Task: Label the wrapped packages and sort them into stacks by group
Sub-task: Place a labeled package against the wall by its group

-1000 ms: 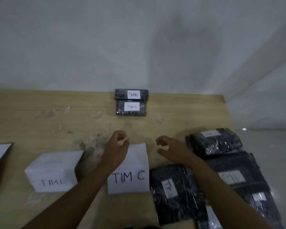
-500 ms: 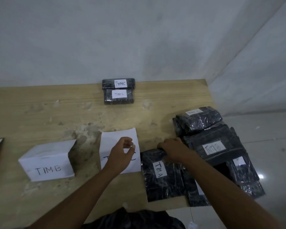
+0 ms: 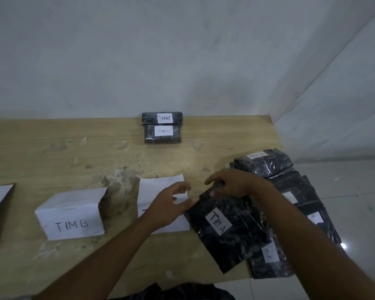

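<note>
The right hand's fingers (image 3: 220, 184) were curled over the far edge of the black wrapped package marked TMA (image 3: 220, 226), thumb tucked beneath that edge, pinching it, presumably so as to lift it clear; the right hand (image 3: 239, 184) lay across the package's top end. The left hand's fingers (image 3: 183, 188) were loosely spread and slightly bent, holding nothing, just left of the TMA package's near corner; the left hand (image 3: 167, 206) hovered there, likely to take the package's other side.

The TMA package lay tilted at the table's (image 3: 52, 152) near right, partly over another labelled package (image 3: 268, 256); a heap of more black packages (image 3: 266, 162) spread beyond and right of it, apparently the unsorted supply. Left of the TMA package lay a white sheet (image 3: 160, 185), its lettering hidden by the left hand; further left stood the folded TIMB card (image 3: 72, 217), a group marker by my reading. Well beyond the TMA package, against the wall, two packages labelled TIM C (image 3: 162, 128) sat together, one group already begun.
</note>
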`<move>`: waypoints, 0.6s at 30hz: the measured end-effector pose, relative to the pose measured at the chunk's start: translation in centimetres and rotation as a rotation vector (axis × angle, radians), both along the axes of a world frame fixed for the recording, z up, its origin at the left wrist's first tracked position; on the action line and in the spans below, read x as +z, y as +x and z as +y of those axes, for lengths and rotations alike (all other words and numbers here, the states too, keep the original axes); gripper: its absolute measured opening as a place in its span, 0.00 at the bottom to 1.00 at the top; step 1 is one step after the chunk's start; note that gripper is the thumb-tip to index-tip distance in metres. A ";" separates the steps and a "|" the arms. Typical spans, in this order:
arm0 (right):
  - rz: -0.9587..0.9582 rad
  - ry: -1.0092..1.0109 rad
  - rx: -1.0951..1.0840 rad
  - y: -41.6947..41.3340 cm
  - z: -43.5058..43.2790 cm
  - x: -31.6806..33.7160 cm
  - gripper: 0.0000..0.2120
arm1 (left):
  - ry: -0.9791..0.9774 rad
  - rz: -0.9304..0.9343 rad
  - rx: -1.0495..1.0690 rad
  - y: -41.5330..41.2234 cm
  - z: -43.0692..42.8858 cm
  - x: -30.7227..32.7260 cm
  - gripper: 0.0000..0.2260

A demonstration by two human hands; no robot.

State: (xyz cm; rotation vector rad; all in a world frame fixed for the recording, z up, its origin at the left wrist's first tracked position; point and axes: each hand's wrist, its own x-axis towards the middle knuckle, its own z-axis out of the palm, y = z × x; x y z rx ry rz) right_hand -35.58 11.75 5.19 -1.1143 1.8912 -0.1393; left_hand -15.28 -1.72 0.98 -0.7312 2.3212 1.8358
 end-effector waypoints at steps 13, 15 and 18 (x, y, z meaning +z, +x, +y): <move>-0.015 -0.255 -0.084 8.1 -14.8 7.0 0.29 | 0.358 0.165 0.508 10.6 -13.2 4.3 0.12; -0.086 -0.323 -0.204 10.5 -17.0 6.8 0.22 | 0.416 0.184 0.649 14.2 -16.4 4.3 0.12; -0.398 -0.358 -0.421 15.7 -21.0 5.2 0.16 | 0.411 0.185 0.766 19.8 -21.1 4.2 0.13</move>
